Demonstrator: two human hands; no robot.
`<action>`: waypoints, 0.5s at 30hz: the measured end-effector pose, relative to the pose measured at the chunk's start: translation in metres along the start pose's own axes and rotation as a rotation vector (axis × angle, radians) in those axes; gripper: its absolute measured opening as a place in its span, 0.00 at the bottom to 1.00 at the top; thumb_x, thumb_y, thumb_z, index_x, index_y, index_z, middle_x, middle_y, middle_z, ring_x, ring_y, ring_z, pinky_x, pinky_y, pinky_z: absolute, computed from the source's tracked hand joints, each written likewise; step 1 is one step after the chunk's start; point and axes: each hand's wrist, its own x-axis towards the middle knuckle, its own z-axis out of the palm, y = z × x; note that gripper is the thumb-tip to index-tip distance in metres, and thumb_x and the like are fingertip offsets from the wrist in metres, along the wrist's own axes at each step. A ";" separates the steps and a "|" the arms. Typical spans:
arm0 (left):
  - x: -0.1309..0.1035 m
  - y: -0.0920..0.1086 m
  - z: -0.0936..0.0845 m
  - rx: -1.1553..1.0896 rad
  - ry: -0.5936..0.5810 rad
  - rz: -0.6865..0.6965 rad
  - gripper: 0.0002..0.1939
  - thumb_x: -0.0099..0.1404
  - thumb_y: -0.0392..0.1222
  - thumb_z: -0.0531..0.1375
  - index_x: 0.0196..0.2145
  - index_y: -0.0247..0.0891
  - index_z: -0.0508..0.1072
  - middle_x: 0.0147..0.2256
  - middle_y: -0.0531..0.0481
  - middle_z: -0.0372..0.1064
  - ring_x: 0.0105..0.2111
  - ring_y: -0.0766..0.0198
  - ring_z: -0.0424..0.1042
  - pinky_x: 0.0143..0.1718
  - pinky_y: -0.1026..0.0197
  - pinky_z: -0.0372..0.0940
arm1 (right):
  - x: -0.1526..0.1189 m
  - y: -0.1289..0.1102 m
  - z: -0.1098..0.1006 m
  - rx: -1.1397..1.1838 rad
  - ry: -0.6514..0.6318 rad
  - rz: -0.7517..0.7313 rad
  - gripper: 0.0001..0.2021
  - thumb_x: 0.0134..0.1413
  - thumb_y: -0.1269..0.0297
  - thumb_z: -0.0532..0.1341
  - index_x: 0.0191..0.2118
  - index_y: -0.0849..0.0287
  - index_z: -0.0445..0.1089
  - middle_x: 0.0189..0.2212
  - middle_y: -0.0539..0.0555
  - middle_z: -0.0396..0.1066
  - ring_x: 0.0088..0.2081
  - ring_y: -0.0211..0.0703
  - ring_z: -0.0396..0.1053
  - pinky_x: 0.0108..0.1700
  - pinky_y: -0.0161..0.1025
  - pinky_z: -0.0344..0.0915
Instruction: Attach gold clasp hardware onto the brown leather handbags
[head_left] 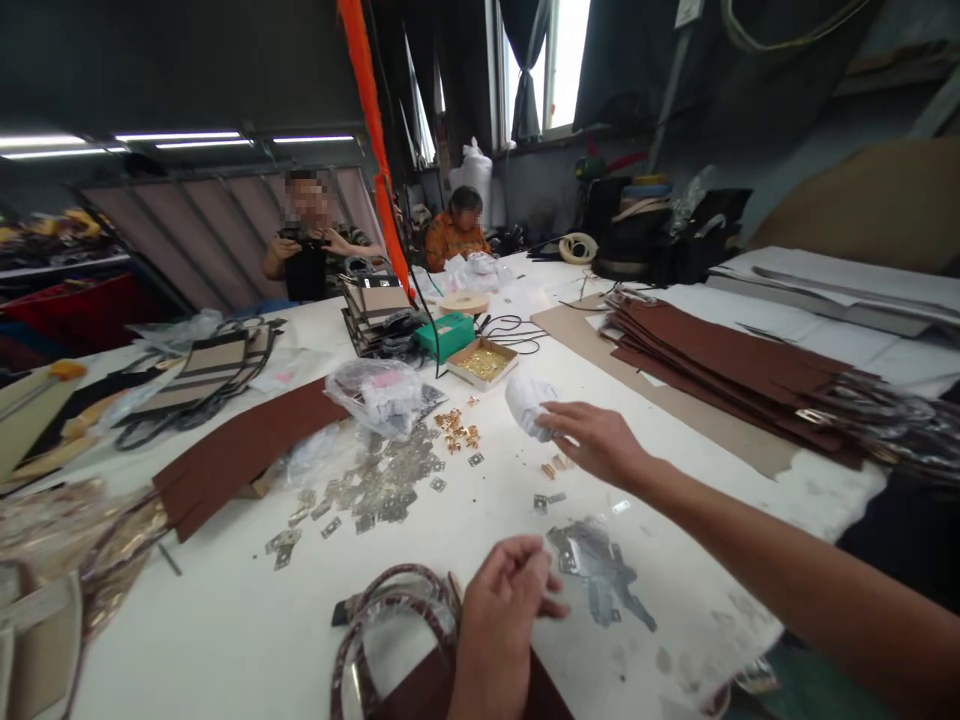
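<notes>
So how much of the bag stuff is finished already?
Done: finished bags lie stacked at the left. In hand: the left hand pinches something over a brown bag's handles; the right hand reaches for small metal fittings. Left: brown panels and many loose plates.

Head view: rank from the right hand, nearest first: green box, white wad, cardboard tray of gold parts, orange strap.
From the right hand:
1. White wad, touching the fingertips, just left.
2. Cardboard tray of gold parts, farther back and left.
3. Green box, behind the tray.
4. Orange strap, hanging at the far upper left.
</notes>
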 end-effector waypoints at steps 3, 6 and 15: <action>0.068 0.005 0.023 -0.150 0.118 0.052 0.28 0.60 0.58 0.69 0.48 0.34 0.75 0.49 0.38 0.72 0.47 0.53 0.75 0.45 0.54 0.73 | -0.015 0.010 0.030 0.092 -0.139 -0.025 0.24 0.57 0.71 0.64 0.57 0.43 0.75 0.59 0.50 0.73 0.58 0.52 0.71 0.58 0.50 0.70; 0.120 -0.002 0.026 -0.025 0.279 0.082 0.27 0.63 0.55 0.67 0.52 0.34 0.72 0.52 0.37 0.71 0.47 0.55 0.74 0.45 0.57 0.72 | -0.015 0.021 0.038 0.361 -0.051 0.108 0.20 0.57 0.64 0.66 0.56 0.47 0.75 0.53 0.52 0.77 0.51 0.49 0.75 0.55 0.46 0.71; 0.187 -0.007 0.009 0.455 0.408 -0.079 0.36 0.67 0.58 0.60 0.65 0.36 0.59 0.50 0.38 0.72 0.28 0.61 0.75 0.19 0.62 0.65 | 0.010 0.067 0.066 0.434 -0.053 0.705 0.22 0.57 0.47 0.67 0.50 0.55 0.78 0.39 0.55 0.80 0.39 0.51 0.77 0.43 0.42 0.69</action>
